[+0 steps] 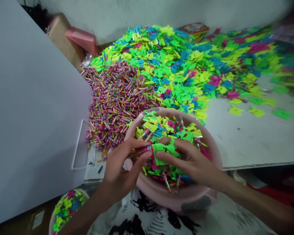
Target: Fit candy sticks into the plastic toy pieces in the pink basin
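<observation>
Over a pink basin [215, 153], my left hand [120, 164] pinches a small clear tube with a pink printed label [147, 148] between thumb and fingers. My right hand [189, 160] grips a bright green flat plastic piece [158, 148], thumb on top. The tube's labelled end meets the edge of the green piece; whether they are joined I cannot tell. Inside the basin, below my hands, lie green, yellow, blue and pink plastic pieces [150, 126] mixed with similar tubes [166, 181].
Behind the basin, a heap of small tubes [117, 101] adjoins a large pile of coloured plastic pieces [156, 49] on the white table [235, 140]. A big pale panel [36, 107] blocks the left. A second filled container [68, 205] stands low at left.
</observation>
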`<action>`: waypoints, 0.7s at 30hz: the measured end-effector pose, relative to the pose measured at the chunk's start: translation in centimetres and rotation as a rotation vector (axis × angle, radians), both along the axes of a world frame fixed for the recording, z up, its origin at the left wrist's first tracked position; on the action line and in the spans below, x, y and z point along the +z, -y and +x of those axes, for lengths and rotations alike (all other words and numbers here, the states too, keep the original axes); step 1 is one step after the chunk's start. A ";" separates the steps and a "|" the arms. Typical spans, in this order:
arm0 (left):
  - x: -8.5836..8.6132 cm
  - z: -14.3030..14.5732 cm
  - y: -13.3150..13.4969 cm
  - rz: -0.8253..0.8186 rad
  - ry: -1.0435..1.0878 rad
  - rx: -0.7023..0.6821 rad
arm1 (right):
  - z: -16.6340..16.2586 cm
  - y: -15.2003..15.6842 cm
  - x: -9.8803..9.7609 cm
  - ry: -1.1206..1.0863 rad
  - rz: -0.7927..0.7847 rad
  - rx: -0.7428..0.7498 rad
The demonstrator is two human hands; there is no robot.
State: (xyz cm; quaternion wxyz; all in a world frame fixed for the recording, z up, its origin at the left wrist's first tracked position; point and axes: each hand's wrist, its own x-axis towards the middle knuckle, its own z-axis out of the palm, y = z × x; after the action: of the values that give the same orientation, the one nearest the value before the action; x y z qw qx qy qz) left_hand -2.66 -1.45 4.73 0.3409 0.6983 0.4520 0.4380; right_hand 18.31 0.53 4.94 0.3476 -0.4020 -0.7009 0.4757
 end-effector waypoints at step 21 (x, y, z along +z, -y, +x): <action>-0.6 -1.0 -0.5 0.249 -0.216 -0.072 | -0.9 0.3 0.1 -0.028 -0.021 -0.003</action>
State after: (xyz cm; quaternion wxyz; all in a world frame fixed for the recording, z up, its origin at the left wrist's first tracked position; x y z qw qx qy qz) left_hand -3.64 -0.91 4.10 0.2164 0.7939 0.4031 0.4006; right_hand 17.40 0.23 5.07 0.3539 -0.4000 -0.6904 0.4879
